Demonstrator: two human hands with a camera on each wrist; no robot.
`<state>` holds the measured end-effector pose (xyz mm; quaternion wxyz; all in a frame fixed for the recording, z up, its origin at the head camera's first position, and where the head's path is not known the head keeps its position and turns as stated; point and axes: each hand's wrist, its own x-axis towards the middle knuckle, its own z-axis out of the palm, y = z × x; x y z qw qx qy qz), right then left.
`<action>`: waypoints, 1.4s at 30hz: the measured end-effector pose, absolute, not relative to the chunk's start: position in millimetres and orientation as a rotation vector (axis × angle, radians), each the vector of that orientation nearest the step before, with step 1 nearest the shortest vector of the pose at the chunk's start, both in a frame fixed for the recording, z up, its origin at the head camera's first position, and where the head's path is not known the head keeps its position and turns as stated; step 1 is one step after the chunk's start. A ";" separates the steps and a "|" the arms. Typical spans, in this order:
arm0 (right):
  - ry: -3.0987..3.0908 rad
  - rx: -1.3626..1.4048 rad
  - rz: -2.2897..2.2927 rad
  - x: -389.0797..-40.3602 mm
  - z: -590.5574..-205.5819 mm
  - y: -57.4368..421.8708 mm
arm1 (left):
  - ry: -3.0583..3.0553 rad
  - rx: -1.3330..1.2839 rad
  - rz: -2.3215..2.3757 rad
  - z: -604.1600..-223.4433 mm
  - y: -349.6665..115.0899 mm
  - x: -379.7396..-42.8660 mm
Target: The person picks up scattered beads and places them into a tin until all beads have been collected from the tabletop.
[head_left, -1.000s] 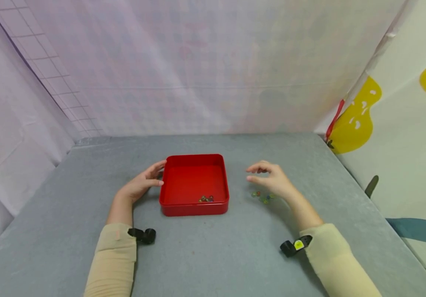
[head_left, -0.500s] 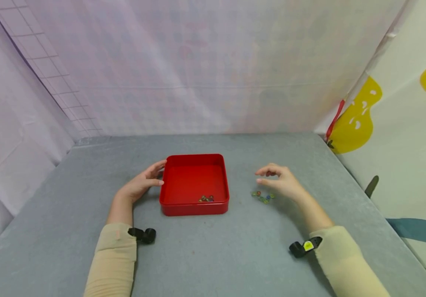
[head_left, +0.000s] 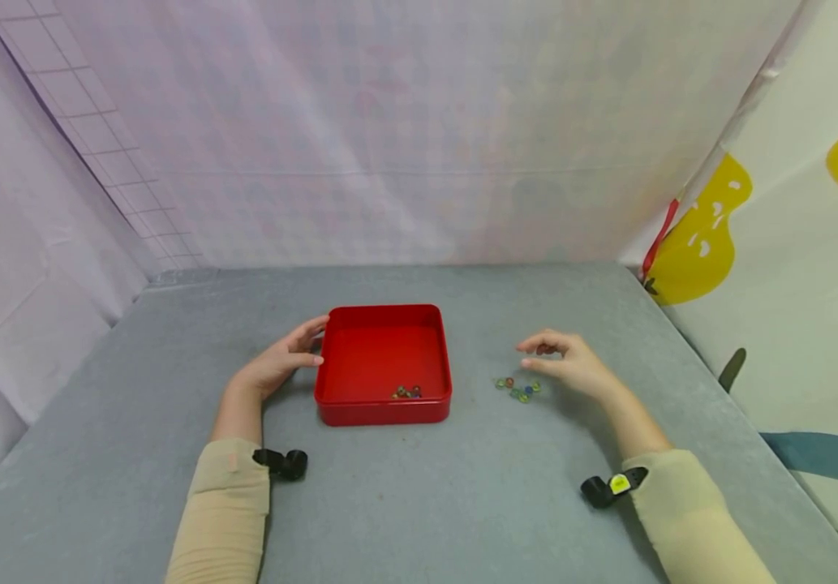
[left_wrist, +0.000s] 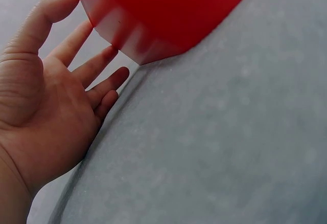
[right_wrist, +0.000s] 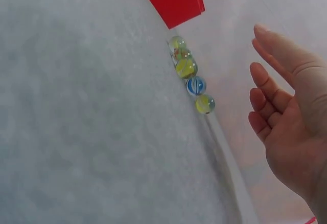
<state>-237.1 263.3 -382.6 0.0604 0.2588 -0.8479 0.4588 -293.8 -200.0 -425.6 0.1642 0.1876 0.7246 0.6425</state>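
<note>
A square red tray (head_left: pixel 382 411) stands on the grey table, with several glass marbles (head_left: pixel 407 392) gathered inside near its front right corner. My left hand (head_left: pixel 280 361) touches the tray's left side, fingers extended; the left wrist view shows the fingertips (left_wrist: pixel 121 75) along its wall. Right of the tray, several loose marbles (head_left: pixel 524 397) lie on the cloth, yellow-green, reddish and a blue one (right_wrist: pixel 196 86) among them. My right hand (head_left: pixel 568 362) hovers just above and beyond these, fingers loosely bent and nothing between them.
Grey cloth covers the table (head_left: pixel 389 519). A pale curtain (head_left: pixel 389 146) hangs along the back edge, and a printed sheet with yellow shapes (head_left: pixel 696 235) hangs at the right. Both forearms carry small black wrist cameras (head_left: pixel 283 464).
My right hand has drawn away from the tray, to the right and slightly nearer, uncovering more of the loose marbles. The left hand and tray stay in place.
</note>
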 end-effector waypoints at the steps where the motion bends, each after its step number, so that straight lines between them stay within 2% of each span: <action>1: -2.577 0.774 1.396 -237.2 -383.4 264.3 | 2.065 0.537 1.832 -425.7 -199.9 -293.8; 9: -2.642 0.757 1.429 -239.0 -390.7 273.4 | 2.059 0.549 1.837 -426.1 -199.4 -294.0; 16: -2.707 0.742 1.495 -259.6 -421.3 297.5 | 2.063 0.552 1.839 -425.9 -199.5 -293.9; 42: -2.771 0.804 1.537 -260.1 -430.3 308.5 | 2.065 0.491 1.843 -424.2 -198.9 -292.4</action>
